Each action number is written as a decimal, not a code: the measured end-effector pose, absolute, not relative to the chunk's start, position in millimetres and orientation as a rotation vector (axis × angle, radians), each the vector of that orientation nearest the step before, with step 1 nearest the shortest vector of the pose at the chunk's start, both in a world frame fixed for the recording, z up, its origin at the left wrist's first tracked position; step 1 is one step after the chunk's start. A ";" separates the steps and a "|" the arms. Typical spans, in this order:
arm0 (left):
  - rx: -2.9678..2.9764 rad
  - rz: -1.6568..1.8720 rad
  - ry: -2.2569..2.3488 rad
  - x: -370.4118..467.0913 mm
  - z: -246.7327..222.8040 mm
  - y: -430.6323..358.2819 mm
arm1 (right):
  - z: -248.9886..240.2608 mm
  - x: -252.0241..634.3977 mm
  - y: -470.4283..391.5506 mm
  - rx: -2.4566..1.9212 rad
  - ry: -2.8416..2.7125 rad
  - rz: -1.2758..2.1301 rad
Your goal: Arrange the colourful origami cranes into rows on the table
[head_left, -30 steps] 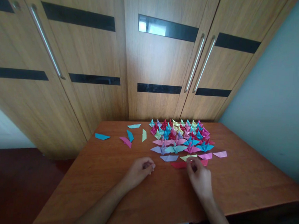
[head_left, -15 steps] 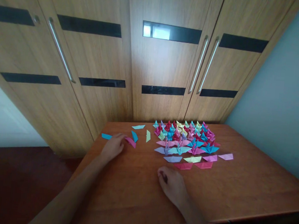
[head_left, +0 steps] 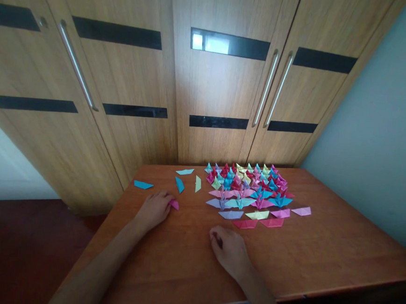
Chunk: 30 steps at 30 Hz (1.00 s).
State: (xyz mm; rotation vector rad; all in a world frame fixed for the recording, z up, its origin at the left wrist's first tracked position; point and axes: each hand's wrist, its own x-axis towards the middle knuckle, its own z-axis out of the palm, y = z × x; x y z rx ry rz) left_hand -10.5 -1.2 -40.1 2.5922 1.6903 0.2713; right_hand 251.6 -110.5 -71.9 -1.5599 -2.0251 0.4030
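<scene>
My left hand [head_left: 155,210] is closed at the left of the wooden table, its fingers on a magenta folded paper strip [head_left: 174,204] that pokes out past the fingertips. Part of that strip is hidden under the hand. My right hand [head_left: 229,249] rests on the tabletop near the middle, fingers curled in a loose fist, and I see nothing in it. Just beyond it lie red folded strips [head_left: 245,224] and a lavender one [head_left: 231,215]. Around the left hand are a blue strip [head_left: 143,185], another blue strip [head_left: 180,185] and a pale yellow one [head_left: 198,184].
Many colourful paper cranes [head_left: 241,201] stand in rows at the back of the table [head_left: 180,262]. A pale aqua strip [head_left: 185,171] lies near the far edge. Behind rises a wooden wardrobe [head_left: 215,87] with metal handles; a bluish wall [head_left: 376,137] borders the right.
My left hand has drawn the magenta strip toward me, away from the blue strips. My right hand keeps its place on the table. The view has shifted slightly.
</scene>
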 end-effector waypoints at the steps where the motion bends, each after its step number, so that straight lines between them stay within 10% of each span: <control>1: 2.611 0.254 1.697 -11.4 -40.3 -5.2 | -71.8 251.5 -110.8 -1.557 -2.023 0.406; 30: 1.872 0.687 0.980 68.5 -37.2 -54.9 | -69.3 262.3 -105.1 -1.310 -1.468 0.810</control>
